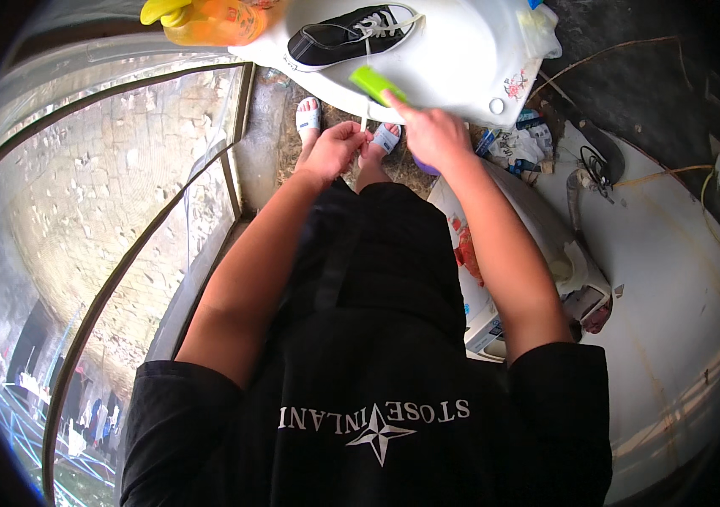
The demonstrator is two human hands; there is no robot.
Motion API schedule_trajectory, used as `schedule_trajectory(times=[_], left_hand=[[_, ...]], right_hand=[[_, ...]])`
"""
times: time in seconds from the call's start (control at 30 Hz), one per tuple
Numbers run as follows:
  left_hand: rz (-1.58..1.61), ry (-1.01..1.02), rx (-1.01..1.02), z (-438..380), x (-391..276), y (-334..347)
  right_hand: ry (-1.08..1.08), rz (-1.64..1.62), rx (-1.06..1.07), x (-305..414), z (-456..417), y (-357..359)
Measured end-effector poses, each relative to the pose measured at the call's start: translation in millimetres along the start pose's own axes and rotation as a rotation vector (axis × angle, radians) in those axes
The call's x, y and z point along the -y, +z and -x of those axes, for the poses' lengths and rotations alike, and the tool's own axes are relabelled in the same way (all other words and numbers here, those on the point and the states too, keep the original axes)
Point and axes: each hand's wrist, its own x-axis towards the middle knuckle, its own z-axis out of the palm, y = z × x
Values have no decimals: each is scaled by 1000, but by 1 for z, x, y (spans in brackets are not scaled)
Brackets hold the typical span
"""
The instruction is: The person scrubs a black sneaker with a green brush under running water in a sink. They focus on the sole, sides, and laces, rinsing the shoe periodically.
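Observation:
A black canvas sneaker [350, 35] with a white sole lies on its base in the white ceramic sink [461, 38], its white lace partly loose. Near the sink's front edge, my left hand [334, 151] pinches the end of a white shoelace [364, 117] that runs up towards the shoe. My right hand [437, 134] grips a bright green brush [378, 85], index finger stretched along its back. The brush lies over the lace, at the inner front of the basin. Its bristles are hidden from above.
A bottle of orange liquid [217, 24] with a yellow top stands at the sink's left corner. Window frames [144, 253] line the left side. To the right are a washing machine [480, 317], plastic packets [525, 142] and a dark hose [574, 196].

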Motion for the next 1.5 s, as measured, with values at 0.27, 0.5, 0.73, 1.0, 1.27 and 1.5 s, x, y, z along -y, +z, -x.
schedule_trajectory(times=[0.27, 0.5, 0.73, 1.0, 1.27, 1.5], left_hand=[[226, -80, 62, -37, 4, 54], [386, -118, -71, -51, 8, 81], [278, -157, -84, -51, 1, 90], [-485, -96, 98, -42, -34, 74], [-2184, 1046, -343, -65, -95, 12], [-2285, 486, 158, -64, -123, 16]], right_hand=[[102, 9, 33, -17, 13, 0], [178, -92, 65, -10, 17, -9], [173, -71, 135, -17, 5, -32], [196, -52, 139, -45, -16, -31], [145, -63, 153, -54, -15, -38], [326, 81, 166, -44, -34, -44]])
